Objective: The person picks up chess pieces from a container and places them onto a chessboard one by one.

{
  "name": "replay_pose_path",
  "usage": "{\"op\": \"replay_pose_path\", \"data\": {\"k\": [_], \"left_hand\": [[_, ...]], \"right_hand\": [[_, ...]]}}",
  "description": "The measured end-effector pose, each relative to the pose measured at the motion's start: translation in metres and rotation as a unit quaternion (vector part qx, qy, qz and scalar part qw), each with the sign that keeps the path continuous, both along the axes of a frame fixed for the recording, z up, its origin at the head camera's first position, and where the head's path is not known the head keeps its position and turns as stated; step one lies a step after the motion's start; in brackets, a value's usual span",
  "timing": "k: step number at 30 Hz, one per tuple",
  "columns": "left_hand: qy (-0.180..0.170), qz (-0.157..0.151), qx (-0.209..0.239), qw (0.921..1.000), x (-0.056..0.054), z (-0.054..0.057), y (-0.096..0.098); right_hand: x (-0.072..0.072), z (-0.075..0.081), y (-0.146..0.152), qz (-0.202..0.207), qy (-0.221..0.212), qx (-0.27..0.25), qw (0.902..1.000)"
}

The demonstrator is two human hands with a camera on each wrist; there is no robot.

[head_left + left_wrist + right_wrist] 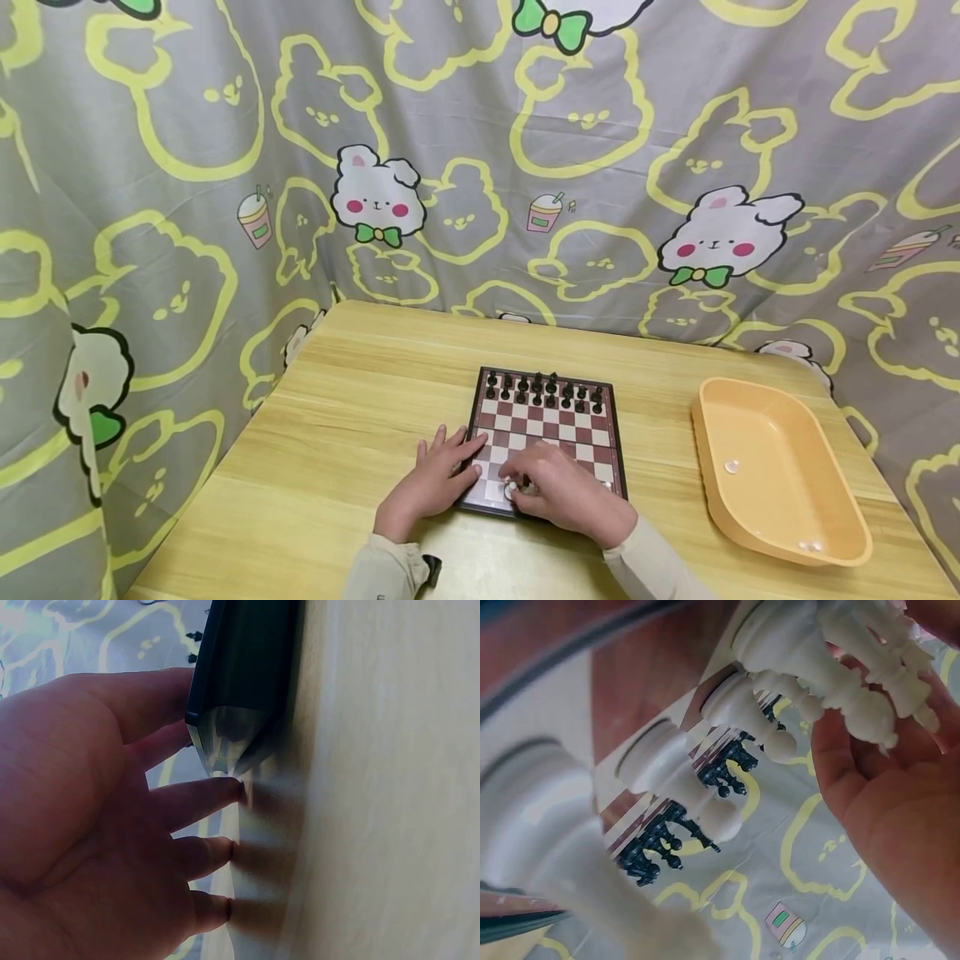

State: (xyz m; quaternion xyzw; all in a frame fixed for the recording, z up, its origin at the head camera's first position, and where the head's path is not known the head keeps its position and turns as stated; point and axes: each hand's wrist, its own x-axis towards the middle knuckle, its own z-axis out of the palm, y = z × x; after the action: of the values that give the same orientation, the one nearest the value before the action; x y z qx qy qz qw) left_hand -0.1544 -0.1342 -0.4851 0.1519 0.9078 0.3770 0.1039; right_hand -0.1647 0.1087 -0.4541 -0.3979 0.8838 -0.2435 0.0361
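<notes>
Lower middle of the frame, one chessboard [546, 425] (two rows of black pieces [536, 398], btw): right hand [564, 485] pinching one white piece [511, 487], left hand [431, 483] loosely spread, fingertips touching the board. Lower right, one orange tray [783, 467], three white bits [732, 467].

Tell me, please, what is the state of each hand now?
Left hand: open, touching the chessboard.
Right hand: closed, pinching a white chess piece.

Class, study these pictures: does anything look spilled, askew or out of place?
Nothing looks spilled or damaged. Only the few white chess pieces in the orange tray stand out slightly: they are off the chessboard, where the black chess pieces stand in rows.
</notes>
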Motion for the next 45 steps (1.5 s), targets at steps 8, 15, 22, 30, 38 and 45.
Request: {"op": "replay_pose_path", "data": {"k": [8, 15, 22, 30, 38, 45], "left_hand": [[-0.006, -0.003, 0.000, 1.0000, 0.000, -0.001, 0.002], [-0.013, -0.002, 0.004, 0.9999, 0.003, 0.000, 0.002], [-0.019, -0.006, 0.008, 0.9998, 0.005, -0.002, 0.002], [-0.008, 0.000, 0.001, 1.0000, 0.004, -0.002, 0.000], [-0.008, 0.000, 0.001, 1.0000, 0.003, 0.000, 0.002], [-0.008, -0.001, 0.000, 1.0000, 0.001, 0.001, 0.002]], "right_hand": [[0.007, 0.003, 0.041, -0.081, 0.011, -0.093, 0.9922], [0.008, -0.002, 0.111, -0.195, 0.084, -0.164, 0.9633], [0.025, -0.006, 0.192, -0.361, 0.077, -0.185, 0.9109], [0.036, -0.002, 0.243, -0.442, -0.086, -0.050, 0.8916], [0.028, -0.010, 0.243, -0.358, -0.182, 0.029, 0.9152], [0.023, -0.012, 0.243, -0.347, -0.220, 0.054, 0.9100]]}}
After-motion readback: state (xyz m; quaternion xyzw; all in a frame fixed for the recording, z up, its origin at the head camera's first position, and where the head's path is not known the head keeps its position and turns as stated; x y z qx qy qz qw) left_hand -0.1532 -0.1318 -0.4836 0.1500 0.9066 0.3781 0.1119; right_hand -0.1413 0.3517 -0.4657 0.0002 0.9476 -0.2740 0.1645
